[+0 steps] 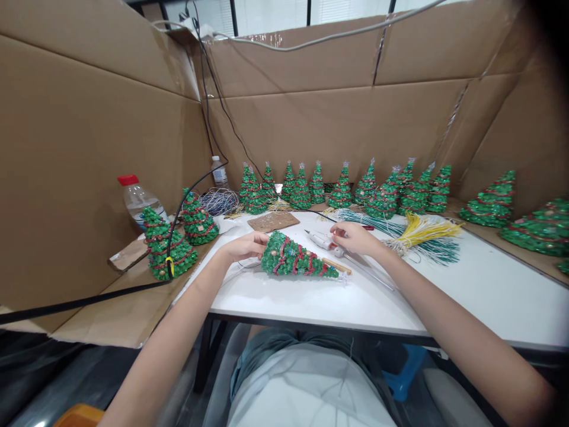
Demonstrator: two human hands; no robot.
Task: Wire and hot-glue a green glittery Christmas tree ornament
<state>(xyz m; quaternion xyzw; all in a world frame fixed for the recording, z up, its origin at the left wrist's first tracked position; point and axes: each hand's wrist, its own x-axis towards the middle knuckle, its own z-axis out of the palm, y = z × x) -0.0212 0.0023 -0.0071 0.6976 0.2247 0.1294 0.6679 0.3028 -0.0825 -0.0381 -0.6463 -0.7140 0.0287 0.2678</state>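
Noted green beaded tree [294, 256] lying on white table [284, 302], pointing between three and four o'clock. Observed left hand [248, 246] gripping its wide end from nine o'clock; right hand [349, 237] near two o'clock, curled at glue gun [318, 239], hold undeterminable.

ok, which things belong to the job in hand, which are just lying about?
Likely job:
beaded Christmas tree on its side, at the left hand
apparent glue gun, at the right hand
yellow strands, possibly supplies

Likely just lying about:
red-capped bottle
smaller bottle
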